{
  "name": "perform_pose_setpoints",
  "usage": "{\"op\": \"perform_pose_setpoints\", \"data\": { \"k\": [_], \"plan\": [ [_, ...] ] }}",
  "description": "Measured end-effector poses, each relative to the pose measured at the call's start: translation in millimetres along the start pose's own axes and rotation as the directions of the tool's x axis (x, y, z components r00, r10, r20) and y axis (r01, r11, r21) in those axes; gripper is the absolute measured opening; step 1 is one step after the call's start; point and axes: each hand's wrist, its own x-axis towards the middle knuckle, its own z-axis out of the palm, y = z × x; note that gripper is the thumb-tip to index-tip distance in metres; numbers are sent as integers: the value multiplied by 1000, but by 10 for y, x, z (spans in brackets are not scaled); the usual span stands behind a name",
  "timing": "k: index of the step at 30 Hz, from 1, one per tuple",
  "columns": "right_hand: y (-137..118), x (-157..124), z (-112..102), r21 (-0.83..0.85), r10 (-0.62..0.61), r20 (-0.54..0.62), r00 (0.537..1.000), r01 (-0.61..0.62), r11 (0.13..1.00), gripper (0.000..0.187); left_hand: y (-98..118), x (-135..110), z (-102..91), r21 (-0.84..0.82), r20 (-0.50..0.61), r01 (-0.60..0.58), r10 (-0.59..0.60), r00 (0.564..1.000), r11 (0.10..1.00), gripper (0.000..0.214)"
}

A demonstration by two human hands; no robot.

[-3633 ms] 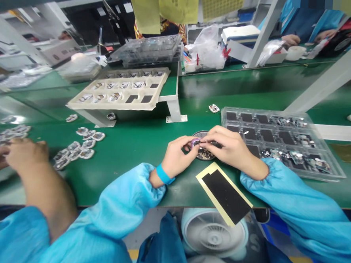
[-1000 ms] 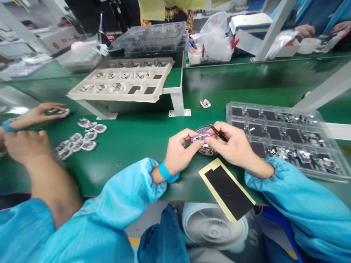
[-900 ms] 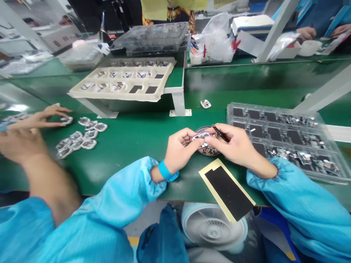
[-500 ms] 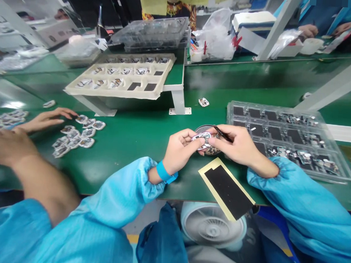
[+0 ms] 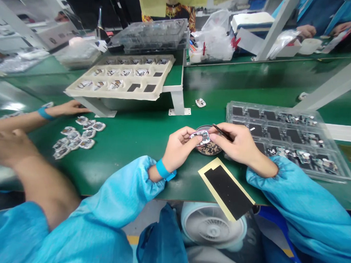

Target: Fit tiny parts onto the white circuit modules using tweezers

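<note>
My left hand [image 5: 179, 145] pinches a small white device housing [image 5: 201, 137] with electronics inside. Close against its right edge is my right hand [image 5: 236, 141], closed on black tweezers [image 5: 222, 132] that point up and left. Whether the right fingertips touch the housing I cannot tell. Under the housing sits a round dish [image 5: 208, 149] of tiny dark parts, partly covered by my hands. Nearer me, a black adhesive sheet on yellow backing [image 5: 228, 188] overhangs the table edge.
Right of my hands stands a clear tray [image 5: 282, 134] of small circuit boards. A cream tray [image 5: 112, 90] rests on a raised shelf. Several white housings [image 5: 74, 137] lie at left, near a co-worker's hands [image 5: 71, 107]. One more housing [image 5: 200, 103] lies behind the dish.
My hands have shifted slightly, and the housing now sits a little further left, showing more of the dish. The co-worker's far hand has moved away from the housings toward the shelf leg.
</note>
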Motion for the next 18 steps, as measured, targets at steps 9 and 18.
{"op": "perform_pose_setpoints", "data": {
  "k": [9,18],
  "plan": [
    [80,-5,24,-142,-29,-48,998,22,990,16,-123,70,-65,100,1,-20,20,1000,995,22],
    [43,49,-104,-197,-73,-129,989,46,979,18,-208,479,-630,599,-65,-200,296,953,775,6]
  ]
}}
